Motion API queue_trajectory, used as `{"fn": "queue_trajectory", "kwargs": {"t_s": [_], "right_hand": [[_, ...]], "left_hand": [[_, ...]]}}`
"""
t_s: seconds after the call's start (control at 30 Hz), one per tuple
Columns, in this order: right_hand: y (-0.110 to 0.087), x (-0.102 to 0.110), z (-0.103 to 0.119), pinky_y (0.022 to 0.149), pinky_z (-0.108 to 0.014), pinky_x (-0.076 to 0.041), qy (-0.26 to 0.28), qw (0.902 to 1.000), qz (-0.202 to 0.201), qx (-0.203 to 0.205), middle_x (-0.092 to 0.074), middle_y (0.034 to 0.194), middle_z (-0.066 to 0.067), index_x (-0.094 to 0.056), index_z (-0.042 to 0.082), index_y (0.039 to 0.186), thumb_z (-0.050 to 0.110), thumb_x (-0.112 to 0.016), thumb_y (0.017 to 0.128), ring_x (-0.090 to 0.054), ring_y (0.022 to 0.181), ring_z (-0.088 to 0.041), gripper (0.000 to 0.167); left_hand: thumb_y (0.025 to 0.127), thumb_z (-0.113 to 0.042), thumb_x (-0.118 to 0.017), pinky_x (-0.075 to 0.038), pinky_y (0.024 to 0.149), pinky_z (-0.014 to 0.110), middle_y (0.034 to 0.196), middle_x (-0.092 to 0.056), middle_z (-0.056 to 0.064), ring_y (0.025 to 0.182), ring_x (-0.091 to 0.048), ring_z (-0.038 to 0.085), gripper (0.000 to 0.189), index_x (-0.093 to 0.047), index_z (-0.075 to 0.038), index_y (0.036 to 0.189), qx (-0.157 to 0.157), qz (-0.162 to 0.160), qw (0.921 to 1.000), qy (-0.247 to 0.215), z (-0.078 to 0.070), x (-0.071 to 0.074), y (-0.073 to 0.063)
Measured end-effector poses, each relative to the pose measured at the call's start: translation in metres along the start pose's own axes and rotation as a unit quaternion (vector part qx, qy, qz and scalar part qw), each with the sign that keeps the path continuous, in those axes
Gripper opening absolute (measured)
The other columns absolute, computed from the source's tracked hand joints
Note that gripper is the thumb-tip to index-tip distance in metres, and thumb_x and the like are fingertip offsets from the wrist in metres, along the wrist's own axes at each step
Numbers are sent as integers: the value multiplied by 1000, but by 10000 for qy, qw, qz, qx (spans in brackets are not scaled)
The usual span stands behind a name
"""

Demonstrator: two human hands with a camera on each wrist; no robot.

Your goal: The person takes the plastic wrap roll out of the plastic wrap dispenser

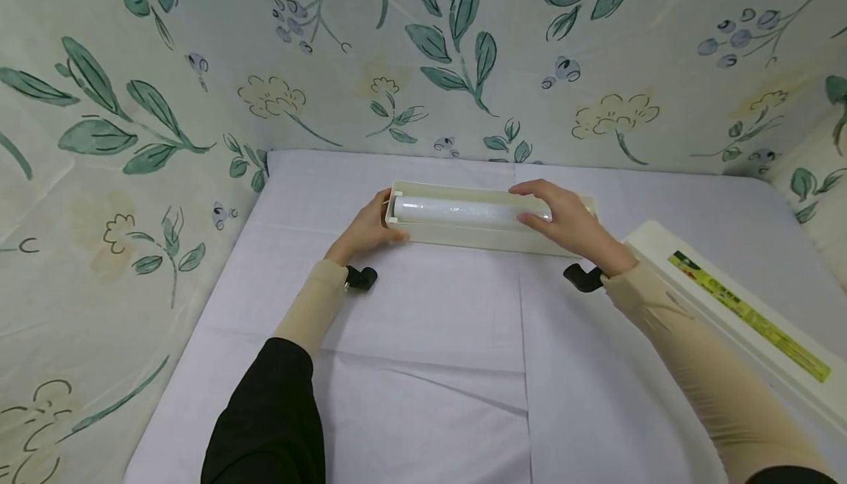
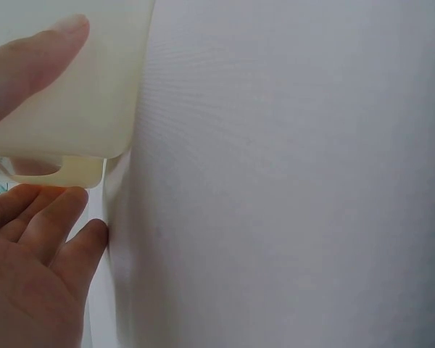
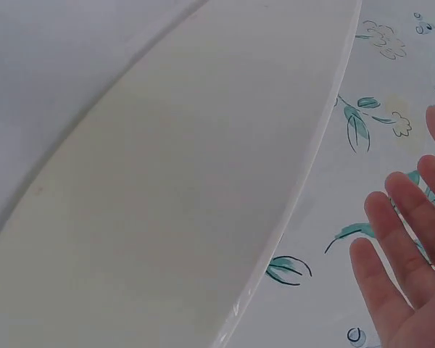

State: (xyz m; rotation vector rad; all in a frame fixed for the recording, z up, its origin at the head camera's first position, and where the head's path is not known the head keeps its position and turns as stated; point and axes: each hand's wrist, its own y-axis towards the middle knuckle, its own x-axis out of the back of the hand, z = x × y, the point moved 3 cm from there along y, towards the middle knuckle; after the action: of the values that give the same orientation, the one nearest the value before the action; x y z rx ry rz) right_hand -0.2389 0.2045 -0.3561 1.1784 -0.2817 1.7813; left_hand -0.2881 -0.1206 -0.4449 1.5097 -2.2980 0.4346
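A long cream plastic wrap box (image 1: 463,235) lies across the far part of the table, open at the top. Inside it is a shiny roll of plastic wrap (image 1: 456,210). My left hand (image 1: 367,228) grips the box's left end, thumb on the front wall (image 2: 65,116) and fingers at the end face. Over the right end of the roll hovers my right hand (image 1: 562,219), thumb and fingers spread above the box. In the right wrist view its fingers (image 3: 417,268) are extended and apart beyond the box's cream wall (image 3: 181,174).
A long white lid (image 1: 741,322) with a yellow-green label lies slantwise at the right, beside and partly under the right forearm. White cloth (image 1: 430,344) with creases covers the table. Leaf-patterned fabric (image 1: 397,65) hangs behind and at the sides.
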Motion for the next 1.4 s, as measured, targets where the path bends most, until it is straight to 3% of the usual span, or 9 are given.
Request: {"fn": "queue_trajectory", "kwargs": {"t_s": [0.4,0.77,1.4], "right_hand": [[13,-11,-4,105,-50,-32,31,9959,618,-655,-51,134,-16,-53,3,132,13,-67,91,-42,128,-34,45],[23,-22,-5,104,-48,-33,102,9929,1028,-588,-52,135,-15,-55,4,132,10,-67,91,-43,128,-32,43],[35,-37,-16,105,-48,-32,-178,9826,1526,-1041,-47,139,-20,-49,0,137,20,-69,89,-42,128,-36,56]], "left_hand": [[76,-9,-82,-31,107,42,149,-33,16,135,-35,30,98,-17,-2,150,-25,-27,10000,19,1,0,0],[76,-10,-82,-30,108,41,149,-33,16,135,-35,29,99,-18,-3,150,-5,-31,10000,74,1,0,0],[77,-11,-81,-25,110,42,150,-31,16,137,-32,31,98,-17,-3,150,-7,-6,9999,149,0,0,-1]]}}
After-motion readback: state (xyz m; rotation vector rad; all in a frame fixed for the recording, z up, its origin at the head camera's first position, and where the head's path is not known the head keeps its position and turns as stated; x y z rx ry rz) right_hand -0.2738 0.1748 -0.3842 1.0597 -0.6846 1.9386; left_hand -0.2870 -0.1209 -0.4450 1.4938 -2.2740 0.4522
